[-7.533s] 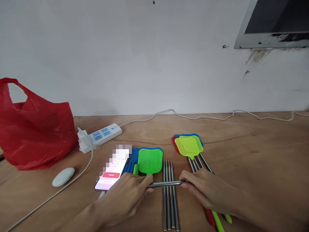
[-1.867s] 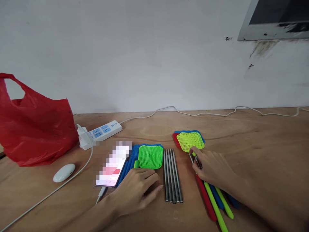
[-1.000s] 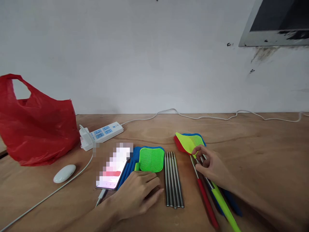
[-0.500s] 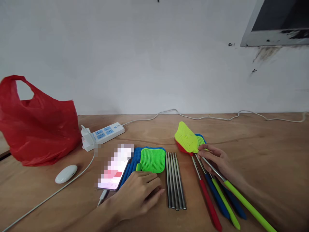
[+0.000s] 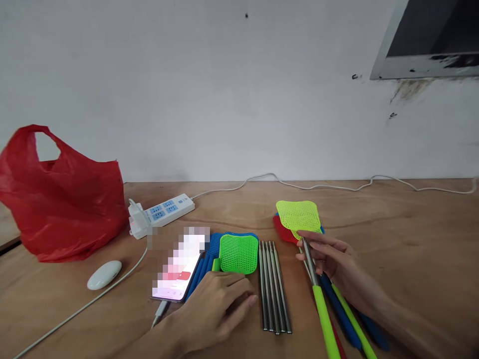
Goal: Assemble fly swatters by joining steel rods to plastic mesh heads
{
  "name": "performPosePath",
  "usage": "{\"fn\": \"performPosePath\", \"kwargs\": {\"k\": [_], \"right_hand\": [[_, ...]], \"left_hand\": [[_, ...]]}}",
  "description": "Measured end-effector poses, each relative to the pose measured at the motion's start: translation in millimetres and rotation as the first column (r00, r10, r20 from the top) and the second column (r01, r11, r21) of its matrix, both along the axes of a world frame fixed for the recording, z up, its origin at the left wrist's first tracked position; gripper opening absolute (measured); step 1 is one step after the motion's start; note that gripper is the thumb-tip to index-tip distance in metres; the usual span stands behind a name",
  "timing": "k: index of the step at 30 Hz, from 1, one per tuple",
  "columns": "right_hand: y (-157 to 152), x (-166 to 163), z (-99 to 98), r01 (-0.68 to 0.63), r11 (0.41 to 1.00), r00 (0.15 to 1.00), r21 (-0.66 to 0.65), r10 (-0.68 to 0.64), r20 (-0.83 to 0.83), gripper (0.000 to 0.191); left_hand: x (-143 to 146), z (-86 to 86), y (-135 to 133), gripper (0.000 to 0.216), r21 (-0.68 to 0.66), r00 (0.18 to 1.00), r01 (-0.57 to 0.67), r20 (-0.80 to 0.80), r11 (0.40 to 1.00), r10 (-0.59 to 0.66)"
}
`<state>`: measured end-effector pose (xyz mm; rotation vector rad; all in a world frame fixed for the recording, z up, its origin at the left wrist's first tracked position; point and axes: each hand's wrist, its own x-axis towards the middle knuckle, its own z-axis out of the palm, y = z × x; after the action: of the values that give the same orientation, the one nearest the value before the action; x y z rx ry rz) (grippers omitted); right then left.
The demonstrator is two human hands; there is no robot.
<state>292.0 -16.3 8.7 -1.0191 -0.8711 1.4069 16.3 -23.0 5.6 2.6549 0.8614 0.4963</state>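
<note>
My right hand point(image 5: 329, 254) has its fingers around the metal shaft of a yellow-green fly swatter point(image 5: 299, 215), just below the mesh head. This swatter lies over others: a red fly swatter point(image 5: 283, 230) shows at its left, with blue handles point(image 5: 342, 309) and a green handle point(image 5: 354, 319) below. My left hand point(image 5: 219, 309) rests loosely bent on the table, thumb apart from the fingers, with nothing visible in its grip. Just beyond its knuckles lie a green mesh swatter head point(image 5: 238, 254) over blue ones, and blue handles point(image 5: 200, 271). Several metal rods point(image 5: 275, 289) lie between my hands.
A lit phone point(image 5: 179, 269) with a charging cable lies at the left, near a white oval case point(image 5: 104, 274). Behind stands a power strip point(image 5: 168, 212) with a plugged-in charger. A red plastic bag point(image 5: 67, 199) fills the far left. A white cord point(image 5: 314, 187) runs along the wall.
My right hand has swung the yellow-green swatter's handle leftward and lowered its head flatter onto the other swatters. My left hand has stayed in place. The view has tilted slightly up.
</note>
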Motion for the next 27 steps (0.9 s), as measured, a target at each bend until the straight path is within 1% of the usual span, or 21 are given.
{"fn": "performPosePath", "kwargs": {"k": [4,7,13,15,16,18,19,20,22,24,27], "right_hand": [[-3.1,-2.7,-6.1,0.022,0.994,0.999,0.105,-0.026,0.036,0.033],[-6.9,-6.6,-10.0,0.001,0.986,0.998,0.165,-0.012,0.060,0.038],[-14.8,-14.3,-9.5,-0.108,0.964,0.994,0.243,0.100,0.047,0.046],[-16.0,-15.9,-11.0,-0.136,0.953,0.991,0.269,0.130,0.039,0.048],[-16.3,-16.6,-12.2,-0.153,0.947,0.988,0.283,0.150,0.031,0.048],[-16.7,-17.5,-14.7,-0.189,0.933,0.981,0.307,0.194,0.016,0.049],[-16.7,-17.6,-15.9,-0.204,0.927,0.977,0.314,0.211,0.012,0.049],[-16.7,-17.7,-16.8,-0.215,0.922,0.975,0.320,0.224,0.010,0.049],[-16.4,-17.3,-18.1,-0.237,0.916,0.970,0.324,0.244,0.018,0.051],[-15.6,-16.6,-19.4,-0.253,0.912,0.966,0.323,0.257,0.031,0.053],[-14.3,-15.8,-22.4,-0.273,0.903,0.960,0.331,0.277,0.038,0.054]], "left_hand": [[2.9,6.9,-3.0,0.035,-0.182,0.991,-0.057,0.111,0.982,0.078],[5.2,8.3,-6.7,0.043,-0.299,0.978,-0.061,0.172,0.952,0.117],[7.9,-0.7,-10.4,0.035,-0.481,0.975,-0.014,0.187,0.877,0.118],[9.1,-2.6,-10.5,0.035,-0.564,0.973,0.009,0.194,0.826,0.122],[9.5,-3.0,-10.4,0.036,-0.616,0.968,0.026,0.211,0.787,0.134],[9.7,-3.0,-10.1,0.040,-0.701,0.945,0.082,0.281,0.709,0.169],[9.5,-2.7,-10.0,0.042,-0.726,0.928,0.112,0.320,0.678,0.189],[9.2,-2.4,-9.9,0.044,-0.739,0.914,0.137,0.350,0.660,0.203],[8.7,-1.8,-9.8,0.045,-0.746,0.909,0.154,0.364,0.648,0.203],[9.0,-1.8,-9.8,0.044,-0.750,0.922,0.148,0.340,0.645,0.184],[10.7,-3.4,-10.2,0.039,-0.736,0.942,0.113,0.293,0.668,0.164]]}}
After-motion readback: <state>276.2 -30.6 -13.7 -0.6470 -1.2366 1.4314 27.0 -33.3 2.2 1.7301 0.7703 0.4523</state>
